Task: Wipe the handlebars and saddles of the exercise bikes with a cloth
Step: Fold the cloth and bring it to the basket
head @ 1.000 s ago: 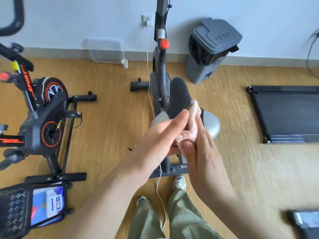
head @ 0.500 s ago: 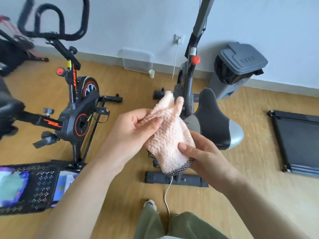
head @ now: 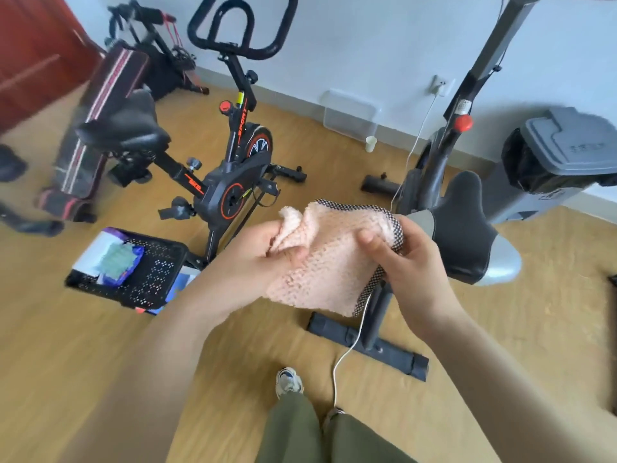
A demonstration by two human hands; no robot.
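Observation:
A fluffy pink cloth (head: 329,255) with a black-and-white checked edge is spread between both hands in front of me. My left hand (head: 263,252) pinches its left side and my right hand (head: 405,259) grips its right edge. Just right of the cloth is the grey-and-black saddle (head: 467,228) of the near bike, whose post (head: 474,81) rises to the top edge. To the left stands a black-and-orange bike (head: 233,175) with a black saddle (head: 123,128) and looped handlebars (head: 240,31).
A black perforated basket (head: 157,272) with packets sits on the wooden floor at the left. A grey bin (head: 561,162) stands by the wall at the right. A white cable (head: 350,349) trails across the floor. A folded machine (head: 96,128) and another bike (head: 157,48) stand far left.
The view has swung left and up, bringing the black-and-orange bike fully into sight. The cloth, bunched between my hands before, is now opened out wider, with my right hand up on its right edge.

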